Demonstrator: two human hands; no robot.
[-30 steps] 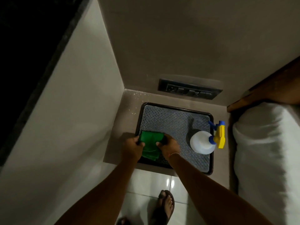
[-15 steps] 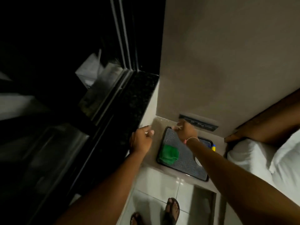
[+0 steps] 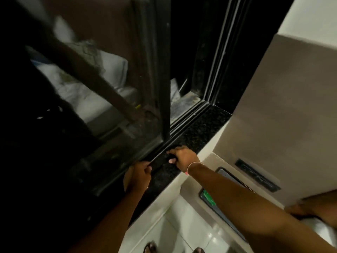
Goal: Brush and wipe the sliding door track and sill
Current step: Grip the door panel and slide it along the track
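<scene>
While my right hand (image 3: 183, 158) rests curled on the black speckled granite sill (image 3: 197, 136), my left hand (image 3: 139, 177) curls loosely at its track-side edge. Neither visibly grips anything. Green cloth (image 3: 208, 198) lies on the grey patterned tray (image 3: 228, 177).

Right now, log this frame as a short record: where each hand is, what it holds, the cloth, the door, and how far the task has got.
left hand: at the edge of the door track, fingers curled; any held item too dark to tell
right hand: resting on the black speckled sill, fingers curled; contents unclear
green cloth: lying on the tray, mostly hidden behind the right forearm
sliding door: partly open, track exposed to its right
task stage: hands at the track; brush not identifiable in view
</scene>
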